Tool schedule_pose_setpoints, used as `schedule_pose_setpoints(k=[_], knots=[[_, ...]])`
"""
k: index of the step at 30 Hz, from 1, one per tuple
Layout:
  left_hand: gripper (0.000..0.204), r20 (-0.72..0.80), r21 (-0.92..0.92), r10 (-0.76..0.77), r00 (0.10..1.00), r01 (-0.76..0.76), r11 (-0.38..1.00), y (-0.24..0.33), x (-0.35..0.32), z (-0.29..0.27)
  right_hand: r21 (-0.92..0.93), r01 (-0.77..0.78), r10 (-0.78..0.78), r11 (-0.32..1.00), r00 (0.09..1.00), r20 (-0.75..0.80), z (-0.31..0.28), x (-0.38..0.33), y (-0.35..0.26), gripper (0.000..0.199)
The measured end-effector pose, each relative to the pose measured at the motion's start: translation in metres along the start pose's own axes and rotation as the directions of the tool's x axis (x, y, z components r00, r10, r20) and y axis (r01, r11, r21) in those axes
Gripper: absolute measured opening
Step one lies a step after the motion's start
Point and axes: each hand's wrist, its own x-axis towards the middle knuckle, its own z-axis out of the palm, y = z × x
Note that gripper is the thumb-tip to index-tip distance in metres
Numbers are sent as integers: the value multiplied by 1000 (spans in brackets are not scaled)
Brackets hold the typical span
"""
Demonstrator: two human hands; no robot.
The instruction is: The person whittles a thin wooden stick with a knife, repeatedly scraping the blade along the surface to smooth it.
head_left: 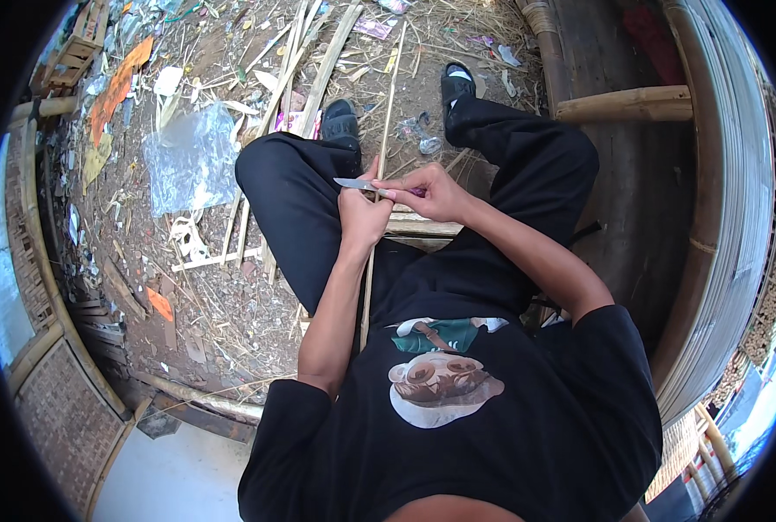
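A long thin bamboo strip [393, 91] runs between my knees, from the littered ground up past my left forearm. My left hand [363, 216] is closed round this strip, above my left thigh. In my right hand [436, 193] is a knife [353, 184] with a dark purplish handle, mostly covered by my fingers. Its blade points left and crosses over the strip, right at my left hand. The two hands meet there, and the exact contact of edge and bamboo is too small to tell.
Split bamboo lengths [331, 65] lie on the ground ahead, by my left sandal. A clear plastic sheet [188, 161] and orange scraps [118, 91] are among litter at left. Bamboo pieces [422, 228] show between my thighs. A bamboo pole frame [622, 106] stands at right.
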Motion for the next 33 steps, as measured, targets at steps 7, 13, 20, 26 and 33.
schedule_pose_setpoints(k=[7,13,20,26,33], knots=[[64,-70,-95,55,996,-61,994,-17,5,-2,-72,83,-87,994,995,-46,-1,12,-3,26],[63,-36,-97,32,999,-35,995,-12,0,7,62,66,-49,996,970,-240,-28,33,26,26],[60,25,-216,3,1000,3,976,16,4,3,-250,-190,-51,949,693,-720,-59,49,8,31],[52,91,-275,-87,992,110,955,25,1,-4,-241,-316,40,917,677,-735,-50,29,2,39],[27,214,-235,-51,975,102,967,27,2,-8,-73,-420,262,905,683,-682,-46,30,-5,37]])
